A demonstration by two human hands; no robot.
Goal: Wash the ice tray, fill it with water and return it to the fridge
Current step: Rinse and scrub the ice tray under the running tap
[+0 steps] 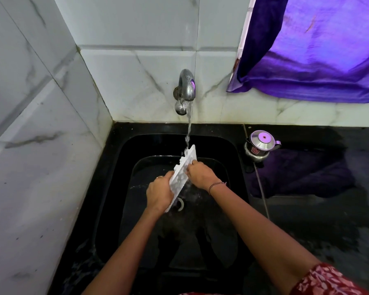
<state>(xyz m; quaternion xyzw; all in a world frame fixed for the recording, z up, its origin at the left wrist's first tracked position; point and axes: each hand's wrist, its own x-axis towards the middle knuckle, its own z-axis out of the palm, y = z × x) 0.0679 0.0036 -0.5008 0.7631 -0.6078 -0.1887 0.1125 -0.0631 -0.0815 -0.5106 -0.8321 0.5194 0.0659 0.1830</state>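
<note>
A white ice tray (182, 173) is held tilted on edge over the black sink (115, 188), its far end up under the running water. My left hand (159, 194) grips the tray's near end from the left. My right hand (200, 174) presses on the tray's right side near the middle, fingers against it. Water streams from the chrome tap (186, 88) on the tiled wall and strikes the tray's upper end, splashing into the basin. The drain ring (181, 204) shows just below the tray.
A small steel pot with a lid (260, 147) stands on the black counter (317, 209) right of the sink. A purple curtain (317, 50) hangs at upper right. White marble-tiled walls close off the left and back.
</note>
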